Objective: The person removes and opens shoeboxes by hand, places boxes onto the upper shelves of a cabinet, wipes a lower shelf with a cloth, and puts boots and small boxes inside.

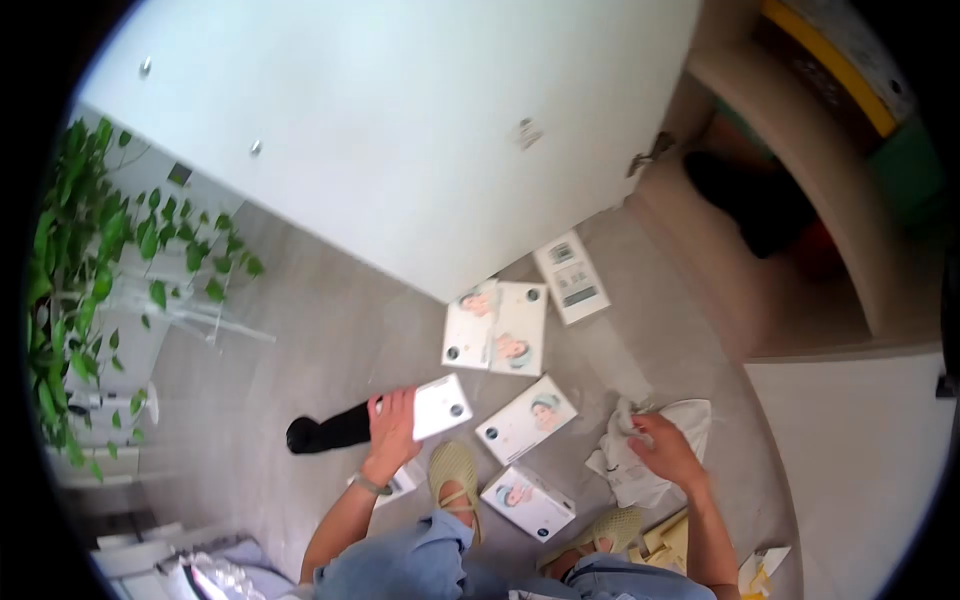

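Note:
My left hand (pixel 393 432) lies over a white box (pixel 440 405) with its fingers wrapped over the near end, beside a long black object (pixel 335 430) on the floor. My right hand (pixel 662 448) pinches a bunched part of a white cloth (pixel 640 478) at the right. Between my hands lie a white box with a printed face (pixel 527 418) and another such box (pixel 528 502) nearer my feet. Farther off, two more printed boxes (pixel 495 325) lie side by side, next to a box with printed labels (pixel 571 277).
A white cabinet door (pixel 400 130) stands open ahead. At the right is a cabinet with a curved shelf (pixel 800 150) holding dark items. Green plants (pixel 90 270) hang at the left. My shoes (pixel 453 478) and yellowish packaging (pixel 668 543) are close by.

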Motion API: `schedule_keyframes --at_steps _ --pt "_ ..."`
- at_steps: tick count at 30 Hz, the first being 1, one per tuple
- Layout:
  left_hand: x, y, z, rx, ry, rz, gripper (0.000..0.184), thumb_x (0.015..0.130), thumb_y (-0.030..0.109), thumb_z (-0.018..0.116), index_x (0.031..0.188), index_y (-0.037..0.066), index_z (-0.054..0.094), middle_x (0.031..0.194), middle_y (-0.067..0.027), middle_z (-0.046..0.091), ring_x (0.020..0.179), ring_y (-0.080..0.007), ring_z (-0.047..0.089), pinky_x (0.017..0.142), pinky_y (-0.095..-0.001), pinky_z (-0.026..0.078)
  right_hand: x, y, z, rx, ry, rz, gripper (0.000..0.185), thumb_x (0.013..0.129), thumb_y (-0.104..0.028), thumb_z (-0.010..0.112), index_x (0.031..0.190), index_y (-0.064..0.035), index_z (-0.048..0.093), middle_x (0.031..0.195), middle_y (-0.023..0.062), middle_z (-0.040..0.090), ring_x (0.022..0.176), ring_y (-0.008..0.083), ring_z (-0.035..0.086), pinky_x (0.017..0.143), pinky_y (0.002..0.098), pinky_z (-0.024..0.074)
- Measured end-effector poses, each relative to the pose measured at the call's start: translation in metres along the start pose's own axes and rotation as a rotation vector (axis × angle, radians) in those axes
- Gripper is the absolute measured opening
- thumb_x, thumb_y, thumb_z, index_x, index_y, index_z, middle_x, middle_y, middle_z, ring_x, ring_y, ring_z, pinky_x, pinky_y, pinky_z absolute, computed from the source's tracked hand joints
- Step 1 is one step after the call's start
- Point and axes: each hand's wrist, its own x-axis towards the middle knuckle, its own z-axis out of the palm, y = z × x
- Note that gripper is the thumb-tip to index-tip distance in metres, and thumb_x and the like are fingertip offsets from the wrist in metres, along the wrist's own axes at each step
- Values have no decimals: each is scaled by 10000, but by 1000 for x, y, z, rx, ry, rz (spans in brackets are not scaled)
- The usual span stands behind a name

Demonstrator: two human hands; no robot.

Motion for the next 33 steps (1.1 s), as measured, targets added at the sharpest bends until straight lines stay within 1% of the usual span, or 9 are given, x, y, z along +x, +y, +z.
schedule_keyframes --at_steps 5,9,13,15,17,20,27,29,33 --pt "4 21 -100 -168 -253 37 932 514 321 843 1307 20 459 1109 -174 570 1070 -322 530 1007 -420 334 -8 -44 1 106 -17 -80 467 853 -169 715 1278 -46 568 1165 158 609 1053 290 609 929 368 475" --pt "28 60 -142 -785 -457 371 974 584 377 838 1371 -4 409 1119 -210 570 1101 -369 529 1000 -450 366 -12 -89 2 444 -179 -180 787 794 -248 798 1453 -107 392 1392 186 416 1286 310 440 1068 383 368" --pt "35 105 -150 -608 -441 648 975 621 354 830 1425 41 377 1277 -224 495 1195 -388 457 1057 -432 312 -11 -121 -6 460 -308 -399 966 729 -223 839 1513 -115 285 1493 191 250 1398 312 303 1126 375 302" --pt "42 109 -145 -618 -385 652 995 619 346 841 1435 37 365 1303 -229 484 1210 -395 452 1040 -445 341 -13 -118 -4 381 -283 -357 872 707 -183 829 1455 -134 384 1408 177 349 1335 312 377 1097 374 335" --pt "38 108 -139 -627 -344 647 1014 617 337 853 1445 33 353 1328 -234 473 1225 -402 446 1022 -457 371 -13 -108 -8 349 -159 -292 734 678 -145 811 1343 -134 499 1307 155 432 1233 311 453 1049 376 377" --pt "33 100 -134 -865 120 299 810 721 251 810 1397 26 425 1324 -168 485 1202 -320 495 1014 -435 402 -5 -108 -50 260 253 -345 622 617 -134 813 1196 -103 587 1130 122 508 1090 286 512 967 373 420" --pt "28 85 -123 -1039 -6 208 499 796 112 739 1251 21 556 1248 -135 522 1035 -225 610 884 -342 506 54 -192 -191 167 1395 -606 658 690 -72 779 1281 -71 490 1218 116 407 1088 276 518 933 398 447" --pt "27 84 -126 -1038 11 210 466 798 97 734 1228 21 572 1245 -132 526 1021 -220 618 866 -334 513 92 -202 -226 -275 1720 -460 631 725 -103 791 1275 -71 484 1253 134 388 1127 329 510 961 413 444" --pt "24 75 -119 -1026 55 184 416 799 75 728 1192 24 600 1234 -129 537 993 -216 634 840 -323 523 174 -176 -272 -541 1230 19 701 868 -342 620 1474 -132 340 1276 231 543 1099 403 586 1052 494 354"
